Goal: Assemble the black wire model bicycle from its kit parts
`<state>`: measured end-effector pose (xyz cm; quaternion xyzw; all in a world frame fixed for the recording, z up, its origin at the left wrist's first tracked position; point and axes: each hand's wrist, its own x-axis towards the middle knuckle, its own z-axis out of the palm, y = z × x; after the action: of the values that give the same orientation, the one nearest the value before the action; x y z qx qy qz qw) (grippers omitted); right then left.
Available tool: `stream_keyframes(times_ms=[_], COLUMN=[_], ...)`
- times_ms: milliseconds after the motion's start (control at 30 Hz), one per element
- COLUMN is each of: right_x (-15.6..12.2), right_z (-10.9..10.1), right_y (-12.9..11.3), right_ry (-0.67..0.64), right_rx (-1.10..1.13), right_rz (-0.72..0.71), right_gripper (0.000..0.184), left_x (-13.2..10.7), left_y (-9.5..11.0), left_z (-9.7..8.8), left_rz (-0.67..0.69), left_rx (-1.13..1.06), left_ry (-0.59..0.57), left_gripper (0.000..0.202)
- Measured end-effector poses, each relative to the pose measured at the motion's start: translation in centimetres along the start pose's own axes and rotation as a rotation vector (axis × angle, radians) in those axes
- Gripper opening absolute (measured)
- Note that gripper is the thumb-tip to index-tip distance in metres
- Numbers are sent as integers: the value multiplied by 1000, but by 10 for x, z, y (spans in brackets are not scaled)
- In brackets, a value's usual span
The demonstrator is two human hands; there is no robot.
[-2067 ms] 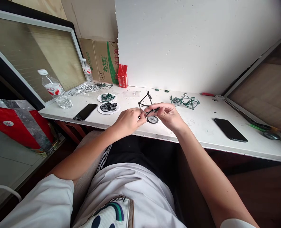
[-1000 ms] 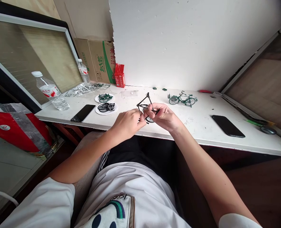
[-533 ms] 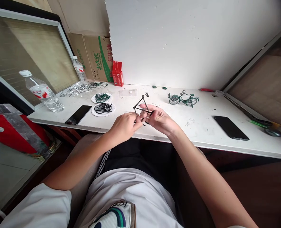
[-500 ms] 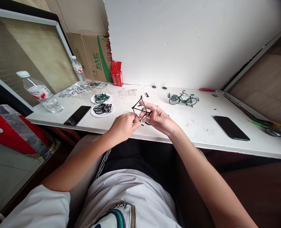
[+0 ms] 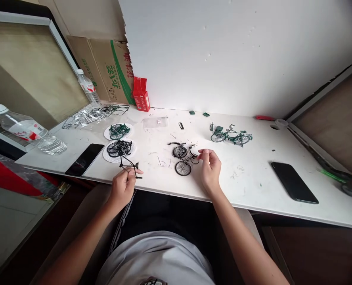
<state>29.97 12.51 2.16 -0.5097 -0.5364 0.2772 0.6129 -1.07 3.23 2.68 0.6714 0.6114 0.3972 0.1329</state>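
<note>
Head view of the work on a white table [image 5: 152, 177], as I receive it at my remote station. My left hand [image 5: 124, 185] pinches a black bicycle frame [image 5: 132, 163] between thumb and fingers above the table's front edge; the far end of the frame overlaps the near plate [image 5: 107, 156] in my line of sight, and I cannot tell whether the two touch. My right hand [image 5: 211, 168] is at the middle of the table, thumb and forefinger drawn close together beside a group of loose black parts; whether they pinch the thin ring [image 5: 195, 159] at their tips, I cannot tell. In this group lie an upper wheel [image 5: 180, 152] and a lower wheel [image 5: 183, 168], just beside each other, with a dark curved strip [image 5: 192, 150] to their right. The near plate bears a heap of black parts [image 5: 119, 148]; the far plate [image 5: 106, 133], just behind it, bears green parts [image 5: 119, 131]. To the right, beyond my right hand, a green model bicycle [image 5: 231, 137] stands on the table. One dark phone [image 5: 85, 159] lies left of the plates, another phone [image 5: 295, 182] near the right end. A red box [image 5: 140, 94] stands at the back, before a cardboard box [image 5: 104, 71].
</note>
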Motion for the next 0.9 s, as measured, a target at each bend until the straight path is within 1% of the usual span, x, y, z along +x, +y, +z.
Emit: stream_keyframes(times_ms=[100, 200, 367, 467, 533, 600, 667, 733, 767, 833, 900], right_x=[-4, -6, -4, -3, -4, -6, -9, -8, -7, 0, 8], right_z=[1, 1, -1, -2, 0, 2, 4, 4, 2, -8, -23], right_y=[1, 4, 11, 13, 16, 19, 19, 10, 0, -30, -66], right_ry=[-16, -31, 7, 31, 37, 20, -10, -29, -31, -34, -68], right_rx=[-122, -190, -207, -221, -270, -330, -365, -341, -303, -182, -90], right_rz=[1, -15, -55, -110, -166, -225, -254, -246, -242, -277, -390], right_gripper=[42, 40, 41, 32, 27, 35, 41, 38, 33, 25, 28], left_x=[13, 19, 8, 3, 2, 2, 2, 2, 2, 2, 2], left_y=[-3, -8, -12, -15, -18, -24, -28, -31, -32, -33, -33], left_z=[0, -1, -5, -2, 3, 7, 11, 12, 13, 12, 11], left_rz=[40, 26, 60, 90, 120, 137, 136, 131, 130, 129, 136], left_rx=[14, 32, 22, -28, -78, -125, -157, -172, -174, -172, -169], left_ry=[-28, -28, -27, -23, -2, 16, 35, 50, 52, 42, 28], left_gripper=[40, 39, 39, 41, 43, 43, 42, 40, 40, 39, 40])
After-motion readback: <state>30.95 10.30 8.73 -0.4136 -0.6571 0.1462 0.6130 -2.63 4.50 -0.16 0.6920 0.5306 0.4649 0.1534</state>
